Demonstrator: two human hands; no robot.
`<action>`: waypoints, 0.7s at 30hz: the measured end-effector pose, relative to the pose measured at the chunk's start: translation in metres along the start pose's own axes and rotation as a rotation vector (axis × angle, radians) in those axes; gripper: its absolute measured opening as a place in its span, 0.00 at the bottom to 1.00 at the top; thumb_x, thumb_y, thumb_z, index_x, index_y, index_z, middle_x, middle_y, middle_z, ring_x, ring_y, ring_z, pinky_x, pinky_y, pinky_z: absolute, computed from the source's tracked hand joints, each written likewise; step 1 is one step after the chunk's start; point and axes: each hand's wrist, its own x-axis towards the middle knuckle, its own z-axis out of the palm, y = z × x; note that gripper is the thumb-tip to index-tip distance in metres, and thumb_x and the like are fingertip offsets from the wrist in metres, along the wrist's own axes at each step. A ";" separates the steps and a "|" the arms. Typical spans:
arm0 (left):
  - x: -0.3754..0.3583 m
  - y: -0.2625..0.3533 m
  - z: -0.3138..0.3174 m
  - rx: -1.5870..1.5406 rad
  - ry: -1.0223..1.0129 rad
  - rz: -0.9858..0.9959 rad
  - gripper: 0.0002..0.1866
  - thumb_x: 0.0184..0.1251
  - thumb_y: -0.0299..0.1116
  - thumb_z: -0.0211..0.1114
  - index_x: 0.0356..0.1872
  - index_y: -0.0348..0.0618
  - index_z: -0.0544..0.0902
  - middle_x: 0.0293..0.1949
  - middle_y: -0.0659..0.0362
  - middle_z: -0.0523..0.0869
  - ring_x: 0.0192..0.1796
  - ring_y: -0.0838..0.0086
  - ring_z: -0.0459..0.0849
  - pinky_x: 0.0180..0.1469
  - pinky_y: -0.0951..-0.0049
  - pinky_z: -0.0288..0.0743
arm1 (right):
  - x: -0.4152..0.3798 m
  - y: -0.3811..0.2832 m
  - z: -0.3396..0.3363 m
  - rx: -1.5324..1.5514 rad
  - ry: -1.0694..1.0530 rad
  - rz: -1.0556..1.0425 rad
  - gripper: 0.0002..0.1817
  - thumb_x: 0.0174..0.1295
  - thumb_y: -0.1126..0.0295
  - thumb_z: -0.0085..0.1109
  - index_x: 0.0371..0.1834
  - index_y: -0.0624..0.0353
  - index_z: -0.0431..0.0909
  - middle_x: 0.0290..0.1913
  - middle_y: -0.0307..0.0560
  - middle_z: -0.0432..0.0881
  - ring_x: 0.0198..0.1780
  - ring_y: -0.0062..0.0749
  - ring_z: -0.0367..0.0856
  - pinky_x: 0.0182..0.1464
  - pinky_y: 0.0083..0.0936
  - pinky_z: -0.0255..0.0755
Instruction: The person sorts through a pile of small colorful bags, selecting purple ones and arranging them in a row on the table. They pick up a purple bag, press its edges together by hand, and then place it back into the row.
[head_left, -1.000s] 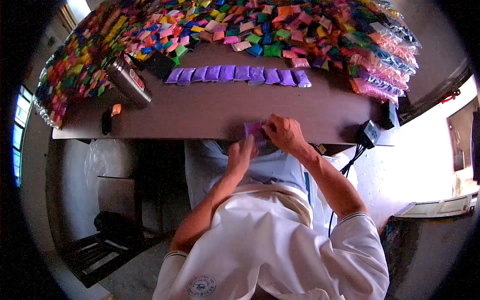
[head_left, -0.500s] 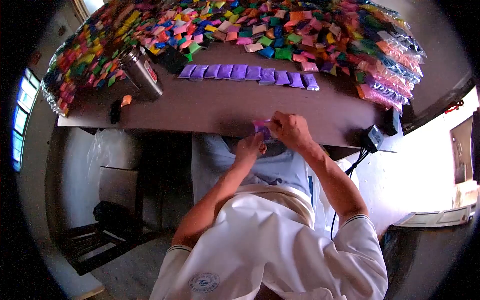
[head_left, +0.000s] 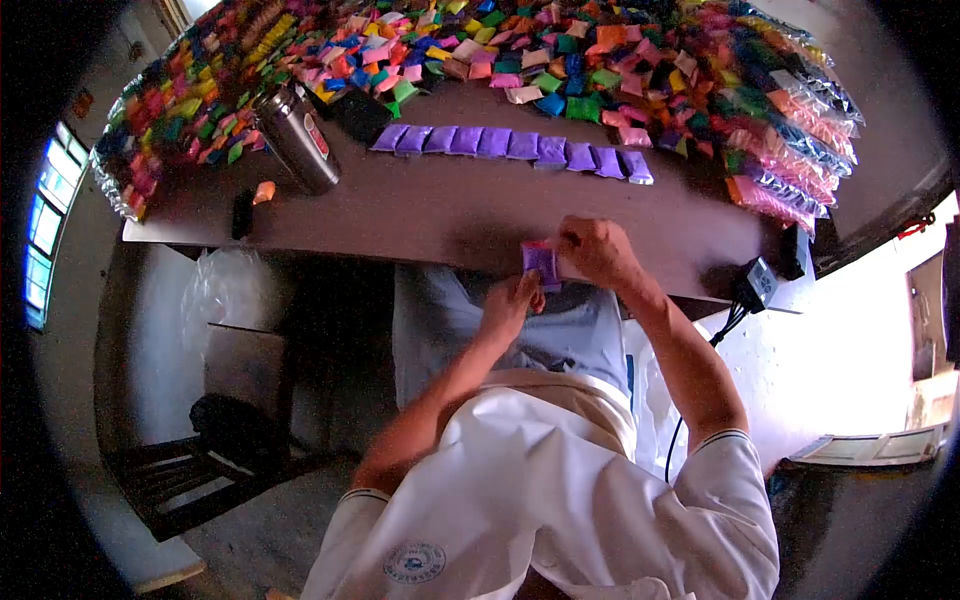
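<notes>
My left hand (head_left: 515, 303) grips a small purple packet (head_left: 540, 260) by its lower end, at the front edge of the table. The packet stands up from the fingers, with a pinkish strip along its top. Just right of it is my right hand (head_left: 598, 252), fingers curled together in a pinch. Whatever those fingertips hold, if anything, is hidden. Beyond both hands lies a row of several purple packets (head_left: 494, 143), side by side across the table.
A large heap of colourful packets (head_left: 470, 50) covers the back of the brown table (head_left: 390, 205). At the left stand a steel flask (head_left: 300, 140) and a small orange piece (head_left: 264, 191). Stacked bags (head_left: 785, 190) and a black-and-silver box with cables (head_left: 757, 284) are at the right.
My right hand has come away from the packet's top, slightly rightward. The packet in my left hand now shows more fully and upright. The whole view has shifted a little.
</notes>
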 end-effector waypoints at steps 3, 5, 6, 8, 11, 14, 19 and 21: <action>-0.001 0.019 0.003 0.106 -0.034 -0.062 0.33 0.74 0.56 0.49 0.17 0.36 0.74 0.17 0.58 0.76 0.23 0.74 0.74 0.31 0.70 0.68 | -0.008 -0.031 -0.003 0.013 -0.024 -0.076 0.11 0.57 0.61 0.62 0.29 0.58 0.79 0.26 0.54 0.81 0.29 0.52 0.81 0.31 0.40 0.73; 0.000 0.019 0.003 0.067 -0.031 -0.086 0.31 0.75 0.55 0.49 0.19 0.37 0.73 0.18 0.58 0.75 0.23 0.75 0.73 0.31 0.70 0.67 | -0.006 -0.034 -0.002 -0.085 -0.096 -0.063 0.12 0.55 0.61 0.63 0.27 0.58 0.78 0.25 0.55 0.81 0.29 0.53 0.81 0.31 0.40 0.73; 0.002 0.020 0.001 0.069 -0.029 -0.081 0.31 0.75 0.55 0.49 0.19 0.37 0.73 0.18 0.58 0.75 0.23 0.75 0.73 0.31 0.70 0.67 | -0.002 -0.032 0.000 -0.085 -0.091 -0.067 0.12 0.55 0.61 0.63 0.27 0.58 0.78 0.25 0.55 0.81 0.29 0.53 0.81 0.31 0.40 0.73; 0.002 0.019 0.001 0.055 -0.042 -0.037 0.30 0.75 0.54 0.50 0.20 0.37 0.73 0.18 0.59 0.75 0.23 0.75 0.73 0.30 0.70 0.67 | 0.002 -0.026 0.005 -0.118 -0.035 -0.022 0.13 0.54 0.60 0.64 0.26 0.58 0.78 0.25 0.54 0.81 0.30 0.53 0.81 0.31 0.41 0.73; 0.006 0.020 0.004 -0.078 -0.034 -0.005 0.28 0.75 0.52 0.51 0.21 0.37 0.73 0.17 0.59 0.74 0.23 0.74 0.73 0.29 0.71 0.67 | 0.011 -0.017 0.001 -0.094 -0.113 0.065 0.17 0.57 0.52 0.60 0.30 0.56 0.81 0.29 0.56 0.83 0.36 0.56 0.83 0.38 0.46 0.75; 0.008 0.016 0.003 -0.120 -0.055 0.055 0.26 0.75 0.49 0.52 0.21 0.38 0.73 0.17 0.60 0.73 0.23 0.74 0.73 0.28 0.71 0.67 | 0.020 -0.002 0.009 -0.186 -0.129 0.107 0.18 0.58 0.51 0.59 0.31 0.56 0.82 0.31 0.56 0.83 0.38 0.55 0.83 0.39 0.45 0.75; -0.001 0.028 0.000 0.112 0.011 0.086 0.25 0.75 0.47 0.52 0.20 0.38 0.74 0.17 0.60 0.74 0.22 0.75 0.72 0.28 0.70 0.66 | 0.024 0.031 0.005 0.077 -0.031 0.140 0.17 0.56 0.55 0.64 0.31 0.59 0.80 0.29 0.56 0.81 0.34 0.52 0.82 0.35 0.43 0.73; -0.002 0.020 0.000 0.139 0.000 0.095 0.25 0.74 0.47 0.53 0.21 0.38 0.74 0.17 0.60 0.74 0.22 0.74 0.72 0.27 0.69 0.66 | 0.018 0.015 -0.007 0.229 -0.061 0.223 0.18 0.56 0.53 0.64 0.32 0.59 0.80 0.30 0.56 0.82 0.35 0.51 0.83 0.36 0.43 0.74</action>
